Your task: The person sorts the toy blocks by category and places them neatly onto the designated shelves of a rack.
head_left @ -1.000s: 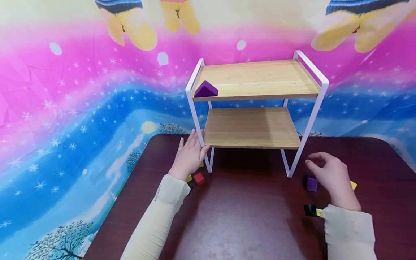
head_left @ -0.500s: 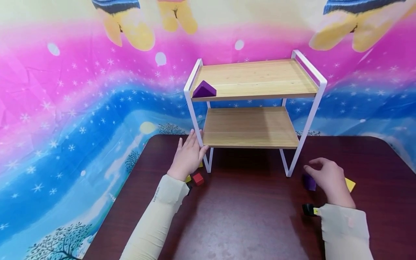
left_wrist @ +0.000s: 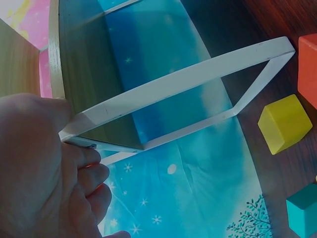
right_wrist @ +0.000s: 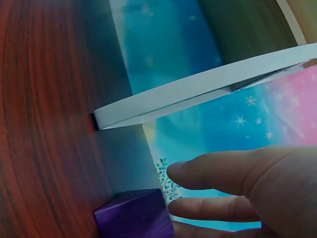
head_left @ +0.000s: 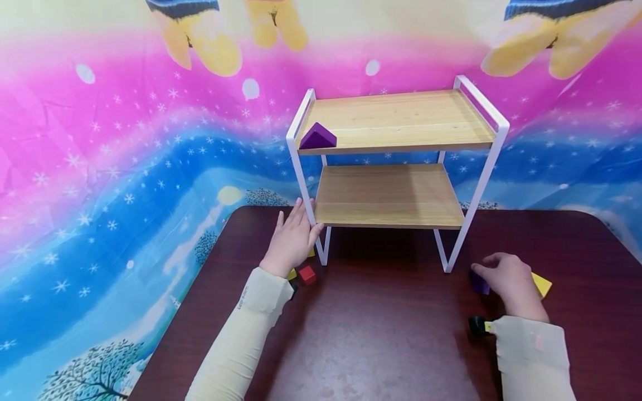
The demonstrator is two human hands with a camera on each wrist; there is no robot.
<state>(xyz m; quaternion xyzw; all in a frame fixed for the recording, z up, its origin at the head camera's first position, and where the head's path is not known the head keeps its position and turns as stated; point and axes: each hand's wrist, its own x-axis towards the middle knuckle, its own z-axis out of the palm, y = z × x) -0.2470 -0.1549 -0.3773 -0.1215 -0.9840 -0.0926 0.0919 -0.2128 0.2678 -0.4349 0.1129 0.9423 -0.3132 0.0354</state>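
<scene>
A two-tier shelf [head_left: 389, 211] with wooden boards and white metal legs stands on the dark table. My left hand [head_left: 290, 243] holds its front left leg, thumb in front and fingers along the outer side, as the left wrist view also shows. A purple triangular block [head_left: 319, 136] lies at the front left of the top board. Right of the shelf, my right hand [head_left: 509, 281] hangs over a purple block [right_wrist: 136, 215], partly hiding it. Its fingers [right_wrist: 213, 171] are spread, with the tips right at the block's edge in the right wrist view.
Behind the right hand lies a yellow block [head_left: 542, 285]. By the left forearm are a red cube [head_left: 307, 274], a yellow block [left_wrist: 285, 124] and a teal block [left_wrist: 303, 210]. A printed cloth [head_left: 150, 167] hangs behind the table [head_left: 381, 334].
My right hand has lowered and shifted slightly left, coming over the purple block and covering more of it. The left hand and the shelf stay in place.
</scene>
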